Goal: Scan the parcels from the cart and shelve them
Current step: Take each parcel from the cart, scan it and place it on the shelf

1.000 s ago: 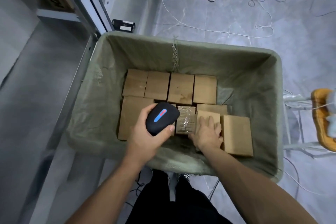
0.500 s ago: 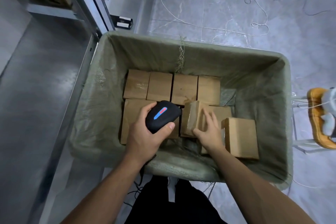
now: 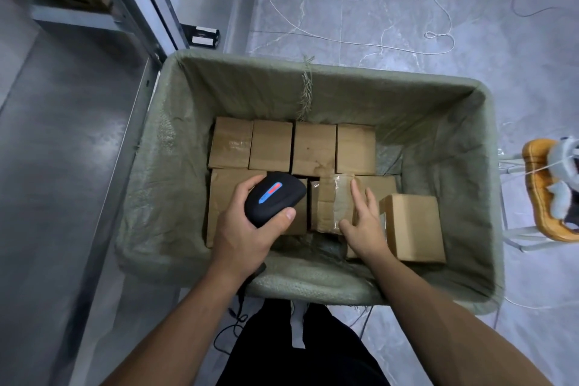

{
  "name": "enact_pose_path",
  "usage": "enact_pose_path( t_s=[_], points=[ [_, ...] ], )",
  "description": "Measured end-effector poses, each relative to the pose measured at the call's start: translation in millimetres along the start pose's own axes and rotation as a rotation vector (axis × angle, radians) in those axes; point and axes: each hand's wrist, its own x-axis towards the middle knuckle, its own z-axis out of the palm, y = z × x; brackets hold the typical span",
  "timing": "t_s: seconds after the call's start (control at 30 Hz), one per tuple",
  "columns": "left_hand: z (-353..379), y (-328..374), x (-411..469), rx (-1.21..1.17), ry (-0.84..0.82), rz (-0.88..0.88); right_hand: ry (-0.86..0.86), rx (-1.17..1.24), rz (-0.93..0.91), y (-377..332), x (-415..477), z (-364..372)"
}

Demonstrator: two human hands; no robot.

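Cardboard-brown parcels point(image 3: 314, 147) crowd the green woven-lined cart point(image 3: 313, 287). The left hand point(image 3: 247, 232) grips a black handheld scanner point(image 3: 275, 199). The right hand point(image 3: 366, 226) rests flat-fingered on a tape-wrapped parcel point(image 3: 329, 207). Scanning and shelving seem mostly ahead.

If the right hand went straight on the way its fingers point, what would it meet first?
Likely the rightmost box of the far row. The right hand rests flat on the taped parcel, fingers aimed at that box; depth is hard to judge.
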Motion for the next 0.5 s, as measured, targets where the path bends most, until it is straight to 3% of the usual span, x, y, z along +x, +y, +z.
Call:
enact_pose_path(
  t_s=[0.27, 0.5],
  points=[
    [-1.8, -5.8, 1.7, -0.021, 0.01, -0.01, 0.081, -0.288, 0.084, -6.2, 1.0, 8.0],
    [-2.5, -7.1, 2.6, -0.032, 0.013, -0.013, 0.141, -0.353, 0.212, -1.1, 6.3, 6.7]
  ],
)
